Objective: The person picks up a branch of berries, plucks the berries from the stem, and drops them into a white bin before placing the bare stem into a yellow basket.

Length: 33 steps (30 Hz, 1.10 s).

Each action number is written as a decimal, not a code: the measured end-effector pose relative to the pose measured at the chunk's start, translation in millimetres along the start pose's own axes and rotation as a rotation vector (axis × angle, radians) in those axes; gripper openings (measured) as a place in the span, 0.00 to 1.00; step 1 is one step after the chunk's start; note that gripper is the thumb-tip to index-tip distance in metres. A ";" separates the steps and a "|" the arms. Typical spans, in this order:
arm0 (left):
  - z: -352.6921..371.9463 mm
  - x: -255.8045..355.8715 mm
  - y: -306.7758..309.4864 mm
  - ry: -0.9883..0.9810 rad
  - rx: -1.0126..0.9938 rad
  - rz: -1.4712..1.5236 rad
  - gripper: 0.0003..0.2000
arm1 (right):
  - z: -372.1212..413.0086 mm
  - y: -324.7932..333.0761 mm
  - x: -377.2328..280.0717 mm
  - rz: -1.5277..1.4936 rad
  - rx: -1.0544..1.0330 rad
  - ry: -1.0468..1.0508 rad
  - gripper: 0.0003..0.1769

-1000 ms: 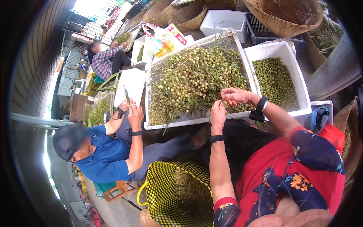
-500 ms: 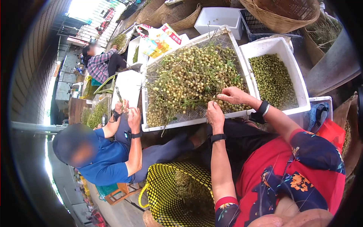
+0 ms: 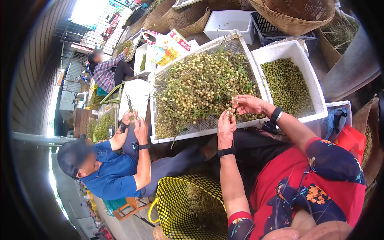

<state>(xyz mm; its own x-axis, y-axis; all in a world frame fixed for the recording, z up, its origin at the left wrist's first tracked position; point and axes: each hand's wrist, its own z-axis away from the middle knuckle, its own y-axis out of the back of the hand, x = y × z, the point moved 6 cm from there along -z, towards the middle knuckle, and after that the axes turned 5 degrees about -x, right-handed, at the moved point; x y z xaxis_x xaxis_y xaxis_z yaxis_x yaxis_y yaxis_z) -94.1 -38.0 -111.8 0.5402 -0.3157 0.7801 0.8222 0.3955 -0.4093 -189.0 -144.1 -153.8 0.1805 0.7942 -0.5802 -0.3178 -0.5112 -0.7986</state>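
Over the near edge of a white mesh-bottomed tray (image 3: pixel 208 132), my left hand (image 3: pixel 226 129) and my right hand (image 3: pixel 248 105) are close together. Each has its fingers closed around small pale round fruits (image 3: pixel 231 110) at the fingertips; a stem between them is too small to make out clearly. Beneath and beyond my hands, a heap of yellow-green fruits on stems (image 3: pixel 204 80) covers much of the tray. A white foam box (image 3: pixel 276 51) of loose green fruits (image 3: pixel 286 80) stands just right of the tray.
A co-worker in a blue shirt (image 3: pixel 108 168) sits at the left, holding stems. Below the tray is a yellow-black woven basket (image 3: pixel 172 212). Another person in a plaid shirt (image 3: pixel 105 74) sits farther back. Wicker baskets (image 3: pixel 296 18) and an empty white bin (image 3: pixel 229 26) stand behind.
My right hand has shifted slightly, its fingers now curled by my left fingertips. My left hand has turned more palm-up, and small fruits now show between the hands.
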 end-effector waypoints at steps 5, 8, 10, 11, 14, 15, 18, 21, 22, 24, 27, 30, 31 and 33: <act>8.1 -2.5 -6.8 0.048 -0.102 0.112 0.11 | -4.0 -23.7 4.5 -0.116 -0.177 0.055 0.12; 11.0 -2.2 -9.8 0.058 -0.141 0.134 0.11 | -10.0 -21.4 12.4 -0.083 -0.189 0.043 0.09; 14.0 -0.4 -12.4 0.049 -0.155 0.159 0.11 | -13.0 -17.3 16.6 -0.197 -0.108 0.081 0.08; 15.1 0.0 -11.3 0.034 -0.120 0.153 0.12 | -13.7 -11.7 18.4 -0.310 -0.024 0.118 0.07; 13.4 -0.6 -5.5 -0.001 -0.040 0.125 0.11 | -5.4 -14.4 11.9 -0.240 -0.021 0.102 0.05; 12.1 -0.2 -2.1 -0.019 0.003 0.105 0.11 | 0.2 -17.4 9.4 -0.183 -0.017 0.084 0.04; 4.9 0.1 8.3 -0.033 0.149 -0.102 0.09 | 3.7 -13.2 11.2 -0.109 -0.073 0.037 0.08; -8.4 2.1 9.5 -0.351 0.235 -0.483 0.08 | 5.9 -21.9 13.0 -0.080 -0.005 -0.060 0.12; -9.1 1.4 8.6 -0.352 0.247 -0.581 0.08 | 2.7 -21.8 14.9 0.048 0.028 -0.081 0.13; -7.7 5.6 3.1 -0.415 0.291 -0.752 0.08 | -1.7 -23.5 15.6 0.240 0.061 -0.099 0.13; -4.3 11.3 2.5 -0.447 0.316 -0.892 0.08 | -2.6 -26.6 13.1 0.163 0.013 -0.095 0.12; 1.8 4.6 -0.3 -0.054 0.107 -0.304 0.06 | -2.2 -22.5 14.6 0.042 -0.001 -0.114 0.08; 0.2 2.4 2.6 -0.058 0.105 -0.306 0.06 | -3.3 -21.2 14.1 0.044 -0.003 -0.110 0.08; -6.9 -7.2 5.9 0.005 0.071 0.056 0.06 | -6.7 -23.3 11.5 -0.072 -0.108 -0.044 0.06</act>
<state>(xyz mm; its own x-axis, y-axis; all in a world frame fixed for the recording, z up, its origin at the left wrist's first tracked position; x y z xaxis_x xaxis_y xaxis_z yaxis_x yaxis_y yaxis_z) -91.9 -39.4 -123.2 0.5859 -0.2958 0.7545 0.7761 0.4727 -0.4173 -173.2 -125.3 -142.9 0.1575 0.8428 -0.5147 -0.2031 -0.4824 -0.8521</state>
